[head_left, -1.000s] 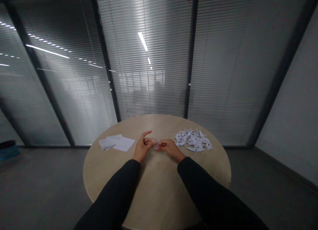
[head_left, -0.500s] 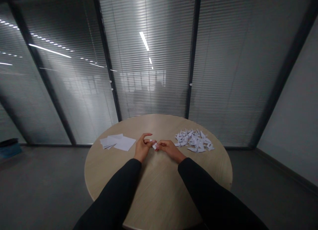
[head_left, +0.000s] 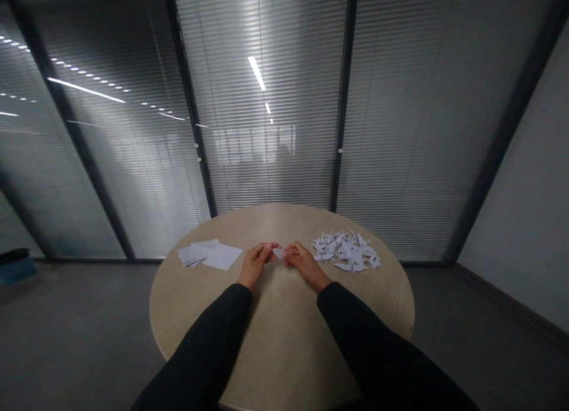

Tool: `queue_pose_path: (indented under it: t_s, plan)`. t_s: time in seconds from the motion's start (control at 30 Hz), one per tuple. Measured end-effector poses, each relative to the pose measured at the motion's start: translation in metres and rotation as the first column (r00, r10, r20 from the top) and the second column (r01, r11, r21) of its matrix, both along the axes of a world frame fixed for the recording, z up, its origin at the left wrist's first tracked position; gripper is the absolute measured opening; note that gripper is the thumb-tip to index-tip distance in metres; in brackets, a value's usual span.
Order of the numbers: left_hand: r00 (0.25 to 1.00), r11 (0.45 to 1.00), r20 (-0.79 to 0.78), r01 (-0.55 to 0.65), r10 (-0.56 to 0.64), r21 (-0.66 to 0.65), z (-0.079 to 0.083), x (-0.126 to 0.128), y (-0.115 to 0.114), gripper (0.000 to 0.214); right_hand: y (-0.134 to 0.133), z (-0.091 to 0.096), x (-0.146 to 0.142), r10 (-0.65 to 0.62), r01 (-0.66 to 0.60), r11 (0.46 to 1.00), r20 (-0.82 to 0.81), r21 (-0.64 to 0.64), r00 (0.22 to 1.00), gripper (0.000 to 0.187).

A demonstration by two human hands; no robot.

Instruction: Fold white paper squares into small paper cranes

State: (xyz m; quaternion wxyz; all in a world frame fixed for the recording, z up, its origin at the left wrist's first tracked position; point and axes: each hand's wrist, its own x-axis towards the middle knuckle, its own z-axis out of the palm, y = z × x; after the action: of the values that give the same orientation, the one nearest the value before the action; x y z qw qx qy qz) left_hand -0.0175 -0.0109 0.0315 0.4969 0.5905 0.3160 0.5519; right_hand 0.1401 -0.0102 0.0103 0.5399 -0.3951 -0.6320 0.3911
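Observation:
A small folded piece of white paper is held between my two hands above the middle of the round table. My left hand pinches its left side, fingers closed. On the other side, the fingertips of my right hand grip it too. Fingers cover much of the paper, so its exact shape is hard to make out. Flat white paper sheets lie to the left of my left hand. A heap of small folded white paper pieces rests to the right of my right hand.
The round wooden table stands before a glass partition with blinds. On the floor at the far left is a blue bin with a dark top. A grey wall rises at the right.
My left fingers, one of them raised and extended before, have closed in on the paper. The folded paper has turned and now shows a pointed white part. The sheets and heap stay put.

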Motion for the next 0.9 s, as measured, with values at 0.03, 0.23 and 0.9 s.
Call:
queue_pose_path:
  t_s: [0.03,0.23,0.9]
  plan:
    - [1.000,1.000,-0.007,0.007,-0.007,0.009,0.0000,0.0008,-0.0008,0.046,0.0002,-0.0001,0.0000,-0.017,0.017,1.000,-0.020,-0.001,1.000,0.030]
    - [0.999,0.999,0.013,0.045,-0.045,-0.008,-0.0012,0.0043,-0.0040,0.040,-0.0010,0.0005,-0.0017,0.027,-0.027,1.000,-0.037,0.004,0.999,0.028]
    - [0.975,0.980,-0.180,-0.102,0.133,0.174,-0.0018,0.0016,-0.0017,0.033,-0.0094,0.0072,-0.0073,-0.019,0.015,0.999,0.089,0.049,0.996,0.035]
